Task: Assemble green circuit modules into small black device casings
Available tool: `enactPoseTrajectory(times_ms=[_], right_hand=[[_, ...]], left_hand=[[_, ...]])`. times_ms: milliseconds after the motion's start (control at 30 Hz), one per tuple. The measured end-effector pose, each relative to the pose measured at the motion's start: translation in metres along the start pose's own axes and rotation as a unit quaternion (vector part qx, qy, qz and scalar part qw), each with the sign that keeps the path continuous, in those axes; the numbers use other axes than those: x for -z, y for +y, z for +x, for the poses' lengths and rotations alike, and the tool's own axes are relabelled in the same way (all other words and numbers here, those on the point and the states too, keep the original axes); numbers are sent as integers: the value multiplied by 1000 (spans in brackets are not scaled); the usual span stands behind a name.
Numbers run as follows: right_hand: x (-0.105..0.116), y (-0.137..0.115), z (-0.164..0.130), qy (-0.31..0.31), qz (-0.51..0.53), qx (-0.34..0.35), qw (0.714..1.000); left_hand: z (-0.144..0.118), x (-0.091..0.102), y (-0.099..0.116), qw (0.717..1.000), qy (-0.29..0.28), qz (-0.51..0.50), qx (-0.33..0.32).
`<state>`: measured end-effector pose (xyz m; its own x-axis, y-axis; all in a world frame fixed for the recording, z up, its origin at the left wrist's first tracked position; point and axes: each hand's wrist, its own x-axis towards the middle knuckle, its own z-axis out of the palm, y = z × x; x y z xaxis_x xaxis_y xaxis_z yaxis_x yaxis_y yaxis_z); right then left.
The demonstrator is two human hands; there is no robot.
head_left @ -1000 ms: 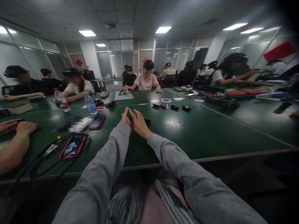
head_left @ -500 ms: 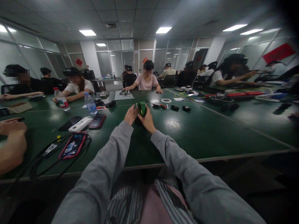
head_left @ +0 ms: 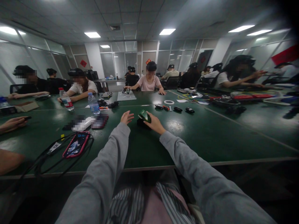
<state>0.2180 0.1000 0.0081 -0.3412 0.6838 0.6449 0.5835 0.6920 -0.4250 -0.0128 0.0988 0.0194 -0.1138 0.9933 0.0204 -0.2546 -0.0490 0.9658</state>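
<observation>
My right hand (head_left: 155, 122) is closed around a small green box-like item (head_left: 144, 116), which has a glossy face and a pale edge. It is tilted, and I cannot make out exactly what it is. Just beneath it a dark object or shadow (head_left: 141, 123) shows on the green table (head_left: 149, 149). To the left, my left hand (head_left: 126, 118) hovers apart from the item, its fingers spread and nothing in them.
On the left lie a pink-edged phone (head_left: 77, 144), black cables (head_left: 50, 149) and a water bottle (head_left: 93, 104). Beyond my hands are a white tape roll (head_left: 169, 102) and several small black items (head_left: 177, 109). A person (head_left: 150, 81) sits opposite; another person's hand (head_left: 16, 123) is at left.
My left hand has let go of the green item and moved left. My right hand keeps it, now lower and tipped over. The view has shifted slightly.
</observation>
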Motion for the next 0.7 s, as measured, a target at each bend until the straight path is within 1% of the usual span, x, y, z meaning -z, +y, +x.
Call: enactPoseTrajectory(times_ms=[100, 200, 333, 433, 533, 633, 700], right_hand=[[8, 7, -4, -41, -28, 32, 998], [27, 21, -11, -64, -59, 49, 995], [65, 56, -28, -52, -139, 28, 988], [104, 94, -46, -19, -227, -22, 974], [150, 134, -72, 24, -325, -102, 940], [194, 170, -100, 87, -409, -184, 890], [218, 189, -118, 130, -446, -232, 855]], left_hand=[[4, 7, -9, 1000, 8, 10, 15], [5, 10, -15, 999, 17, 26, 24], [4, 11, -18, 998, 34, 33, 34], [3, 10, -20, 998, 32, 41, 32], [6, 10, -24, 997, 32, 70, 26], [9, 9, -30, 994, 28, 108, 16], [10, 9, -34, 992, 19, 126, 5]])
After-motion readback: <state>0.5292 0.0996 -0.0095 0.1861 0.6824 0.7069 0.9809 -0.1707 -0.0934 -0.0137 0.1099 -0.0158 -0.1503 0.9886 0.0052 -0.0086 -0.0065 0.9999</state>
